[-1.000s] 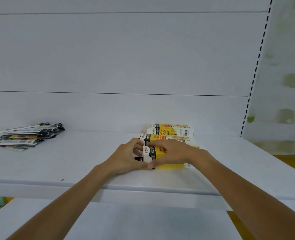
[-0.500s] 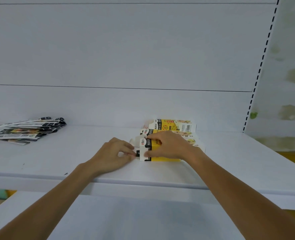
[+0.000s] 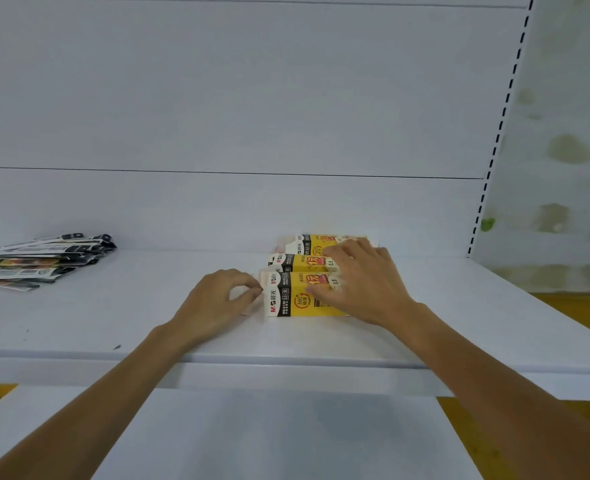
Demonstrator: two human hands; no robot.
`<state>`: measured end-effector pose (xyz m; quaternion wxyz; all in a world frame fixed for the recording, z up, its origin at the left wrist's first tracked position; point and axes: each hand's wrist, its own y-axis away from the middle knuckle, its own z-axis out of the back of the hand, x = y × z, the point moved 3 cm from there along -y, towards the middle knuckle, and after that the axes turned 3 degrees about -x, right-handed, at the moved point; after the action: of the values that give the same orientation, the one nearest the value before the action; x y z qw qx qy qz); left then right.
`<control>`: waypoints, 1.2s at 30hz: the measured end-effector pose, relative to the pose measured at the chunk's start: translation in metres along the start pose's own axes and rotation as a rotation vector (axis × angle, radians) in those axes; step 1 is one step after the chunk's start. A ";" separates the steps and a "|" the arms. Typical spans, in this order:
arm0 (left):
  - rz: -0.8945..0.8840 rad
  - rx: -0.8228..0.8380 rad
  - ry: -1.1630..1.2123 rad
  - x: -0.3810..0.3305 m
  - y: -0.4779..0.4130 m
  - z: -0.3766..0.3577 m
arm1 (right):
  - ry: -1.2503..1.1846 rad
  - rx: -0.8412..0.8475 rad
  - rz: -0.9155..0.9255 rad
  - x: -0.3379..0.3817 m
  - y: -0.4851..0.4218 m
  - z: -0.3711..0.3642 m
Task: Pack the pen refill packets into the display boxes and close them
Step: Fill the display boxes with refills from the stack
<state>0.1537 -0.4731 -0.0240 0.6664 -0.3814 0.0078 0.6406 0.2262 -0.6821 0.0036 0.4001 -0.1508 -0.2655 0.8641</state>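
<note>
On a white shelf (image 3: 130, 313), a loose pile of pen refill packets (image 3: 40, 261) is lying at the far left, well apart from the work. Moving right, we are watching the left hand (image 3: 217, 303) curling its fingers at the left end of the nearest display box (image 3: 300, 294). Its thumb and forefinger are pinching what we are taking to be the pale end flap (image 3: 246, 296). That yellow-and-black box is lying on its side near the shelf's front edge. A second box (image 3: 298, 263) and a third box (image 3: 316, 244) are lining up just behind it toward the back panel. Further right, the right hand (image 3: 366, 285) is lying flat, fingers spread across the box tops, pressing down and gripping nothing.

We are reading this as the closing step, with one hand steadying the carton while the other is tucking the flap in. Whether packets are inside, we cannot tell. The next move, in our judgement, is calling for the flap to go squarely into its slot without creasing. After that comes a reach over to the far-left pile, whose packets are waiting unpacked.
</note>
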 end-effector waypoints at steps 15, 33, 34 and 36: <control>0.012 0.224 0.004 -0.013 -0.013 -0.025 | -0.035 0.179 -0.141 -0.027 0.016 -0.023; 0.367 -0.284 -0.323 0.159 0.109 0.194 | -0.512 -0.139 0.319 0.259 -0.127 -0.001; 0.398 -0.293 -0.331 0.171 0.117 0.208 | -0.538 -0.108 0.321 0.278 -0.132 -0.011; 0.443 -0.313 -0.340 0.196 0.126 0.232 | -0.551 -0.023 0.337 0.316 -0.141 -0.034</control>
<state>-0.0304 -0.2002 -0.0202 0.4359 -0.3558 -0.1194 0.8180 0.1285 -0.3508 0.0423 0.1627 0.0421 -0.3448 0.9235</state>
